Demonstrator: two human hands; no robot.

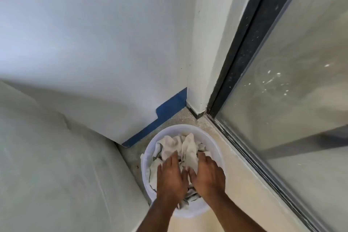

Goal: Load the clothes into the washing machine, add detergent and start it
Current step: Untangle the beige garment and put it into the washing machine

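1. My left hand (172, 177) is down in the tub (150, 149), palm on the clothes (173, 147), fingers spread and pointing forward.
2. Left fingers look mostly straight, pressing the cloth; tips partly sunk in the folds, so I cannot tell if they pinch any of it.
3. My right hand (206, 174) is just beside the left one, also on the clothes, thumb side touching a raised white fold.
4. Right fingers curve down over the pile; whether they have closed on fabric I cannot tell.
5. Clothes: crumpled white pieces with some dark edging, all inside the round white tub, heaped near its rim.
6. Tub sits on the speckled floor (190, 118) in a corner, near the white wall (94, 43) with a blue strip (165, 113) at its base.
7. Glass door (301, 100) with dark frame is to the right of the tub.
8. A pale covered surface (47, 156) fills the left side, close to the tub.
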